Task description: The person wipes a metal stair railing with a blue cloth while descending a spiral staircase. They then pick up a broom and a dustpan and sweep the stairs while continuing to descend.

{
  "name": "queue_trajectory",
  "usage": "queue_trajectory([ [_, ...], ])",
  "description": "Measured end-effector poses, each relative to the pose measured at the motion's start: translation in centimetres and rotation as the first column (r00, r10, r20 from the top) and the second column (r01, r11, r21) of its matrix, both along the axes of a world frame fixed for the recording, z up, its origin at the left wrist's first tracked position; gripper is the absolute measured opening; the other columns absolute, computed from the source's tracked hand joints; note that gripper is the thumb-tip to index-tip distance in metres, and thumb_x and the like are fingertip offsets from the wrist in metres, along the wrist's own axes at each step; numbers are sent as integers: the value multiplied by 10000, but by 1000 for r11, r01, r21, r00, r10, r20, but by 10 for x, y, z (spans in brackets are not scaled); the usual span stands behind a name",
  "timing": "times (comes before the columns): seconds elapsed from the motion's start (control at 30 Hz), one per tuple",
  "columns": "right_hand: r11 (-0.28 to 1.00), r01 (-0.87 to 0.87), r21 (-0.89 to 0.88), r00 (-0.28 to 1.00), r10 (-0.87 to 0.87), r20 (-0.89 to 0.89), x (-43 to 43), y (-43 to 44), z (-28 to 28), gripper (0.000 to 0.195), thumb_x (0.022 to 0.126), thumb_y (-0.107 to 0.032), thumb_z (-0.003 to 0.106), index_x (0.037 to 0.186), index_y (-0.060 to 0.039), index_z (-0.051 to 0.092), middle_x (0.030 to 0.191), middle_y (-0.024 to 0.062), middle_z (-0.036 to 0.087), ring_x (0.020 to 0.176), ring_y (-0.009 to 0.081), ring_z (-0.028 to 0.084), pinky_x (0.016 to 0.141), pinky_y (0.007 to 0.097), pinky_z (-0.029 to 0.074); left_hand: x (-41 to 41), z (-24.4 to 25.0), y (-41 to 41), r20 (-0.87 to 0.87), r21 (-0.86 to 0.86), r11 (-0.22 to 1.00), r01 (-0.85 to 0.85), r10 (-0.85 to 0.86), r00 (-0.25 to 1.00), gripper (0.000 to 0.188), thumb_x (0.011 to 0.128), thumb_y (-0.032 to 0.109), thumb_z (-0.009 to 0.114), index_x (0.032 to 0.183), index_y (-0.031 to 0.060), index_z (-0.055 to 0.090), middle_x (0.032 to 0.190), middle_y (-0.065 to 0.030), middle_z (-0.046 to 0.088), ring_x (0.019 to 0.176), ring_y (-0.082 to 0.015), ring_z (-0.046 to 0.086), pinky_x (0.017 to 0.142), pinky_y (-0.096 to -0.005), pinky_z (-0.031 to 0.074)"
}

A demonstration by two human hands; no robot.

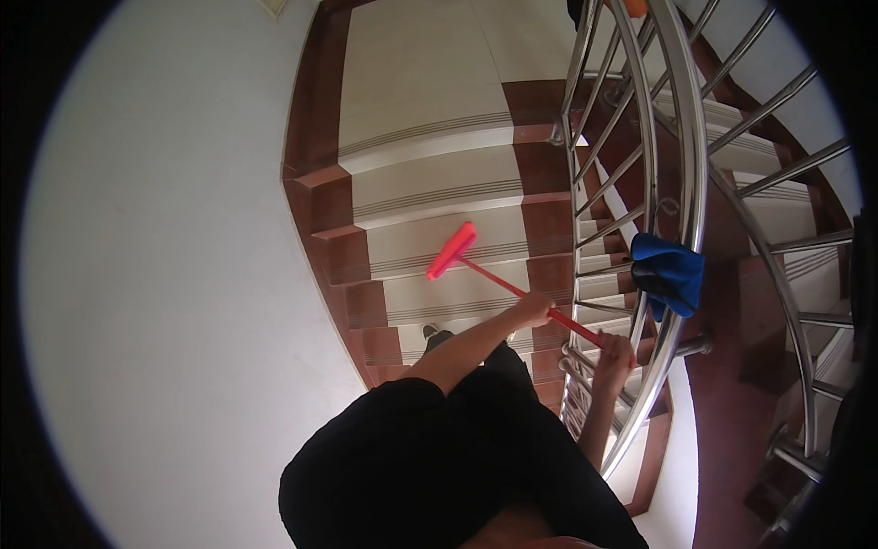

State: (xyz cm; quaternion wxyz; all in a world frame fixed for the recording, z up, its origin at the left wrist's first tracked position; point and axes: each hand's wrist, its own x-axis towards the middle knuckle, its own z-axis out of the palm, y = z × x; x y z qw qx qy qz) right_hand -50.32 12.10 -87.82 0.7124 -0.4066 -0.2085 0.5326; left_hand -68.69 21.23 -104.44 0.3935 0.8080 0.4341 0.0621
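A broom (451,251) with a pink-red head and a thin red handle reaches over the tiled stairs, its head at the edge of a cream step. My left hand (535,309) grips the handle partway along, fingers closed round it. Near the handle's upper end, beside the steel railing, my right hand (615,358) is closed on it too. Whether the bristles touch the tile cannot be told.
A curved stainless steel railing (689,137) runs along the right, with a blue cloth (667,274) draped on it. A white wall (171,274) borders the stairs at left. Further flights show beyond the bars. An orange item (634,7) is partly visible at the top.
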Motion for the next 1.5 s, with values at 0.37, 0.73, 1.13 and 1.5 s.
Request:
queue_trajectory([
  [0.37,943,-115,-312,985,150,90,-51,27,-58,257,937,-147,538,690,-114,478,686,-41,400,650,73,395,672,219,404,-84,-40,5,-259,91,987,-131,151,954,142,723,233,678,742,93,694,756,-149,674,756,-331,665,682,-450,524],
  [0.73,193,-978,-84,108,804,585,-340,1,-38,98,913,-88,569,882,1,598,1010,92,624,1023,211,584,895,333,471,-423,-41,-141,-34,229,744,-628,651,759,330,822,301,635,630,36,589,656,-178,573,688,-389,577,659,-484,457],
  [1.13,222,-950,-219,90,867,491,-368,-4,23,220,938,-112,502,791,19,601,915,74,638,908,169,592,774,269,455,-402,11,-196,7,118,655,-746,751,660,309,863,294,576,667,66,649,712,-153,629,745,-368,603,706,-485,458],
  [1.5,103,-947,-305,-65,866,495,-457,-24,0,239,967,-151,487,865,26,611,930,79,616,833,126,543,717,248,430,-461,-36,-219,69,-18,572,-820,819,570,177,800,223,639,754,53,656,792,-154,634,854,-364,597,752,-467,472],
])
